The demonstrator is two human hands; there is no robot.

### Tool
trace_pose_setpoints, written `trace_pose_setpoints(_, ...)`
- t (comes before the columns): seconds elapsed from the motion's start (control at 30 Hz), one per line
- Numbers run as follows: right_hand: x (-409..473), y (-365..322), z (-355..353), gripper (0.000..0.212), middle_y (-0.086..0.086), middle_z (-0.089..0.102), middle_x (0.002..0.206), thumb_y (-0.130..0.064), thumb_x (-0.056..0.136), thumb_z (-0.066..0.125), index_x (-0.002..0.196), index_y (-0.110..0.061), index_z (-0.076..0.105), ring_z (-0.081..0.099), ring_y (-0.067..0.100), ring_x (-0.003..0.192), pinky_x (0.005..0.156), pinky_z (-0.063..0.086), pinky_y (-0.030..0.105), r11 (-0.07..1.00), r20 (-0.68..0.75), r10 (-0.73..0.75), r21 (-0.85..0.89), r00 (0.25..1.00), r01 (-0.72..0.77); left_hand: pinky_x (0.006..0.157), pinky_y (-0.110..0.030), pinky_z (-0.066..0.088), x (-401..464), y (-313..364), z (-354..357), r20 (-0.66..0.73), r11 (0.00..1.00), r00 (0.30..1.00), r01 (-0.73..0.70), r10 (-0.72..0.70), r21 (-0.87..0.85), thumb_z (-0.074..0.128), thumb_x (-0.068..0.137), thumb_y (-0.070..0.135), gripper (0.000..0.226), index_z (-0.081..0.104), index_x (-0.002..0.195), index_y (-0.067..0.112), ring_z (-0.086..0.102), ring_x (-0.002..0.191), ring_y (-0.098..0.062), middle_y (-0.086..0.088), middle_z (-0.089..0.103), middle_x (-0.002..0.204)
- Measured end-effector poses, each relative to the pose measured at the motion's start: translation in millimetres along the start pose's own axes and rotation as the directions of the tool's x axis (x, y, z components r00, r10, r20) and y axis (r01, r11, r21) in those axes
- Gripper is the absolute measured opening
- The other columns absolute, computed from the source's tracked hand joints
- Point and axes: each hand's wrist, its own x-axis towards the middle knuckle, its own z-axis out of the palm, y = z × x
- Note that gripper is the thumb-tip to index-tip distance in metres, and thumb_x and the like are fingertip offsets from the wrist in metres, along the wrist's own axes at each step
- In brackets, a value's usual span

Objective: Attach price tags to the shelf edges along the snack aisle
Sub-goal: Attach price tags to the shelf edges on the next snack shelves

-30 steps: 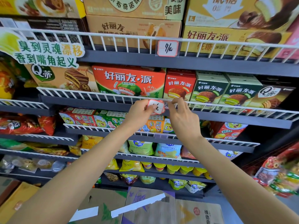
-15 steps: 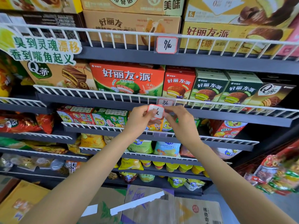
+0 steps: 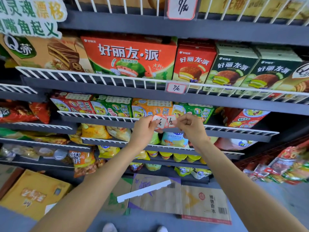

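We held two red-bordered price tags at the frame's centre, in front of the third shelf rail. Our left hand pinched the left tag; our right hand pinched the right one. At 12 o'clock, a fitted tag hung on the rail above.

Snack shelves with white wire rails are seen from above. Two red-bordered price tags, overlapping, are pinched between the left hand and the right hand in front of a lower shelf rail. Another tag is clipped to the rail above.
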Motion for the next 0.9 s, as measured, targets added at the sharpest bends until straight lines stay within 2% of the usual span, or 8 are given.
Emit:
trace_pose_setpoints(0.07,4.2,10.5,-0.6,0.005,0.001,0.053,0.067,-0.006,0.089,0.06,0.092,-0.007,0.056,0.047,0.008,0.054,0.042,0.036,0.012,0.999,-0.033,0.027,-0.031,0.999,-0.028,0.049,-0.028,0.019,1.9,-9.9,4.6,-0.024,0.999,0.999,0.047,-0.047,0.0,0.049,0.096,0.019,0.037,0.038,0.063,0.007,0.039,0.053,-0.022,-0.011,0.04,0.057)
trace_pose_setpoints(0.23,15.9,35.6,-1.3,0.035,-0.001,0.05,0.071,0.001,0.093,0.044,0.123,-0.015,0.053,0.056,0.029,0.075,0.065,0.049,0.038,0.944,-0.041,-0.059,-0.327,0.997,0.043,0.057,-0.033,0.016,5.0,-19.3,19.8,0.08,0.993,0.992,0.091,-0.097,0.073,0.051,0.096,0.018,0.029,0.042,0.07,0.006,0.039,0.057,-0.018,-0.003,0.038,0.058)
trace_pose_setpoints(0.33,21.2,41.9,-0.3,0.037,0.004,0.054,0.084,0.002,0.093,0.04,0.123,-0.013,0.055,0.061,0.032,0.08,0.074,0.055,0.045,0.89,-0.037,-0.137,-0.443,0.99,0.107,0.066,-0.033,0.032,13.5,-22.8,29.2,0.183,0.992,0.975,0.123,-0.129,0.041,0.051,0.095,0.016,0.019,0.059,0.098,-0.002,0.057,0.083,-0.028,-0.012,0.063,0.087)
trace_pose_setpoints(0.43,26.8,46.7,1.0,0.031,0.016,0.06,0.1,0.002,0.093,0.04,0.118,-0.011,0.054,0.062,0.03,0.079,0.068,0.054,0.044,0.852,-0.04,-0.166,-0.509,0.985,0.123,0.086,-0.035,0.043,18.7,-27.1,37.2,0.272,0.987,0.949,0.161,-0.161,0.02,0.052,0.094,0.016,0.034,0.055,0.125,0.002,0.057,0.111,-0.031,-0.017,0.062,0.12)
trace_pose_setpoints(0.57,31.8,51.4,-0.3,0.018,0.013,0.067,0.092,-0.009,0.095,0.044,0.108,-0.013,0.054,0.057,0.032,0.071,0.056,0.047,0.037,0.734,-0.051,-0.21,-0.668,0.976,0.123,0.096,-0.037,0.045,22.6,-28.8,43.0,0.321,0.982,0.93,0.188,-0.181,0.011,0.054,0.093,0.021,0.052,0.039,0.142,0.01,0.06,0.111,-0.028,-0.011,0.059,0.126)
trace_pose_setpoints(0.67,34.1,54.9,0.1,0.015,0.012,0.067,0.089,-0.013,0.096,0.044,0.104,-0.012,0.056,0.058,0.033,0.073,0.059,0.047,0.035,0.673,-0.051,-0.231,-0.729,0.972,0.122,0.098,-0.041,0.046,24.6,-33.5,47.1,0.359,0.976,0.916,0.212,-0.179,-0.055,0.053,0.094,0.021,0.056,0.032,0.144,0.011,0.07,0.088,-0.021,-0.007,0.063,0.122)
trace_pose_setpoints(0.73,35.7,58.6,0.4,0.015,0.012,0.064,0.094,-0.014,0.096,0.046,0.101,-0.01,0.059,0.059,0.032,0.077,0.059,0.046,0.033,0.668,-0.055,-0.269,-0.73,0.961,0.145,0.101,-0.041,0.044,23.7,-30.5,46.5,0.371,0.966,0.909,0.239,-0.188,-0.095,0.053,0.094,0.018,0.057,0.03,0.145,0.008,0.07,0.094,-0.023,-0.007,0.057,0.13)
trace_pose_setpoints(0.9,36.0,61.9,-0.1,0.019,0.013,0.058,0.1,-0.01,0.094,0.048,0.095,-0.005,0.066,0.054,0.03,0.087,0.058,0.042,0.03,0.659,-0.07,-0.321,-0.732,0.944,0.17,0.091,-0.042,0.053,19.0,-18.7,46.7,0.413,0.883,0.892,0.334,-0.183,-0.33,0.05,0.095,0.004,0.019,0.049,0.113,0.004,0.068,0.089,-0.04,-0.015,0.065,0.11)
